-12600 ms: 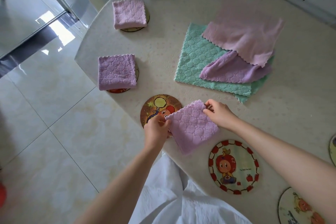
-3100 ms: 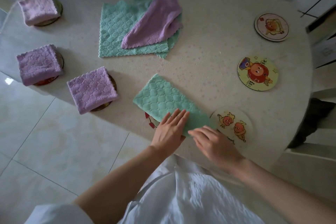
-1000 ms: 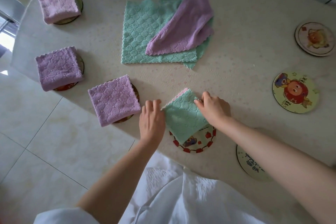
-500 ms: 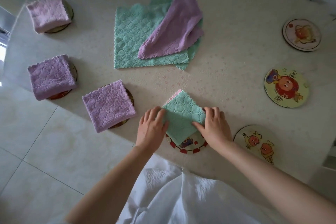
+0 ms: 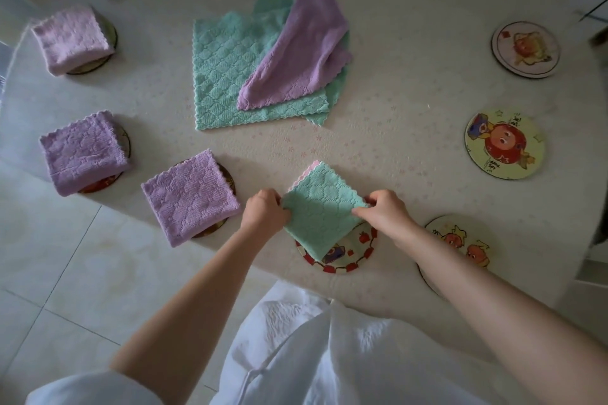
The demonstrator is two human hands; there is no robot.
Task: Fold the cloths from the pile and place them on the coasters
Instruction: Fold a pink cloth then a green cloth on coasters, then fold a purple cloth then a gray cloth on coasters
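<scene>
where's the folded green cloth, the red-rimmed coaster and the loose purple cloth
folded green cloth (image 5: 320, 205), head view, top face middle
red-rimmed coaster (image 5: 354, 251), head view, bare right part
loose purple cloth (image 5: 304, 52), head view, its middle

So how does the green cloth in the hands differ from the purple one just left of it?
The green cloth is pinched at two corners by the left hand and right hand; the purple cloth lies free. The green one leaves much of its red-rimmed coaster bare; the purple one hides most of its own. Both are folded squares.
</scene>
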